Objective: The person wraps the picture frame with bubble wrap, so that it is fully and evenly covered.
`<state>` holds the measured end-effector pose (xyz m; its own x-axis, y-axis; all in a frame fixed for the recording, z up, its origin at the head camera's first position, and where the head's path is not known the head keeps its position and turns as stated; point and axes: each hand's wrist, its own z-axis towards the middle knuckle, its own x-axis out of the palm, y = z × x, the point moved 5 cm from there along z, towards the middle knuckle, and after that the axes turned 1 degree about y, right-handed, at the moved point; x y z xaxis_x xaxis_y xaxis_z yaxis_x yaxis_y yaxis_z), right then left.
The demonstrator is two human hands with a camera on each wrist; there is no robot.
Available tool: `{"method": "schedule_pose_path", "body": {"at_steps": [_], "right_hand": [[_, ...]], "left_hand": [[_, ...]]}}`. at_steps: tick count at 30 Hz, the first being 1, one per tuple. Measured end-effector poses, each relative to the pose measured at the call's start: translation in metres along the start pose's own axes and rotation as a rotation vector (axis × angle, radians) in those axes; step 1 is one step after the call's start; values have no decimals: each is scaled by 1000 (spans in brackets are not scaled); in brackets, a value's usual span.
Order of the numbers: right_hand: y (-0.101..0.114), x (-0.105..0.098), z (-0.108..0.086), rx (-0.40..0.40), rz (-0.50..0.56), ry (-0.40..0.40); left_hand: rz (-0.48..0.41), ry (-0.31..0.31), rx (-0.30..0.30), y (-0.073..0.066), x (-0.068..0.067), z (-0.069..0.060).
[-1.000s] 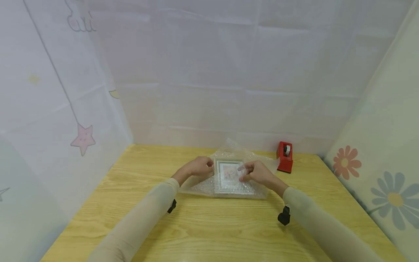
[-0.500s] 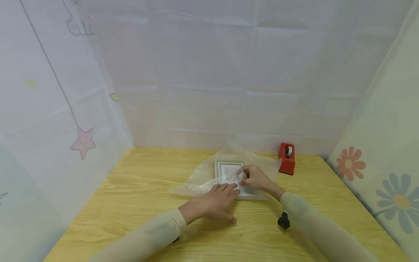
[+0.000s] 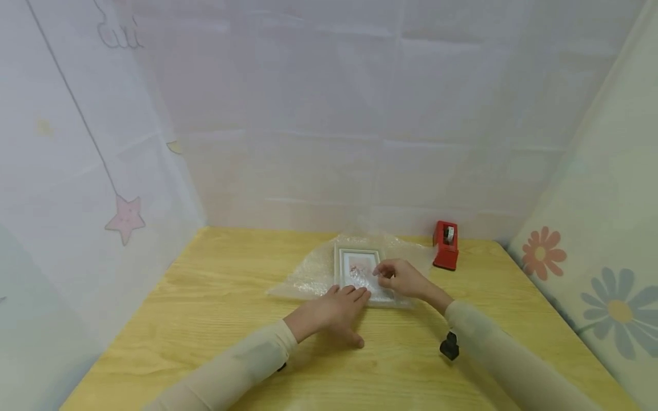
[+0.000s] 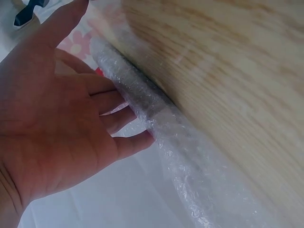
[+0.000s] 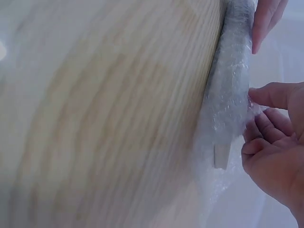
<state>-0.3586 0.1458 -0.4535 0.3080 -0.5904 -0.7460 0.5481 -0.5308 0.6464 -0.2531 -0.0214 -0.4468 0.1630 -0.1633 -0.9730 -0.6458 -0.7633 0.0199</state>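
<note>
A white picture frame point(image 3: 337, 265) with a small picture behind its front lies on a sheet of clear bubble wrap point(image 3: 307, 275), and part of the sheet is folded over its near end. My left hand point(image 3: 336, 313) rests its outstretched fingertips on the wrapped near edge; the left wrist view shows those fingers point(image 4: 124, 121) on the bubble wrap. Over the frame's right side, my right hand point(image 3: 403, 278) pinches the folded bubble wrap between thumb and curled fingers. One corner of the frame point(image 5: 221, 156) sticks out of the wrap in the right wrist view.
A red tape dispenser point(image 3: 446, 246) with a roll of tape stands at the back right of the wooden table point(image 3: 231, 274), close to the wrap's right corner. Printed cloth walls point(image 3: 319, 114) enclose the table at the back and both sides.
My left hand has left the frame's left side and come nearer, laying straight fingers on its near edge. The bubble wrap's left part now lies flatter. My right hand stays at the fold.
</note>
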Motion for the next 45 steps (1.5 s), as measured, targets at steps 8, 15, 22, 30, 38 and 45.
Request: {"method": "schedule_pose_path", "body": {"at_steps": [8,15,22,30,38,45], "right_hand": [[-6,6,3,69,74,-91],[1,6,0,25,4,-128],[10,7,13,-90,-10,46],[-7,-23,41,39,80,56],[-43,-67,83,167,-20,-158],[-82,-86,57,265,-26,-58]], "left_hand": [[-31,40,12,2,-7,0],[-49,44,17,5,-9,-5],[-53,38,35,12,-14,-11],[-94,54,80,7,-21,-18],[-43,-19,36,-20,-27,-12],[25,-52,54,-67,-29,2]]}}
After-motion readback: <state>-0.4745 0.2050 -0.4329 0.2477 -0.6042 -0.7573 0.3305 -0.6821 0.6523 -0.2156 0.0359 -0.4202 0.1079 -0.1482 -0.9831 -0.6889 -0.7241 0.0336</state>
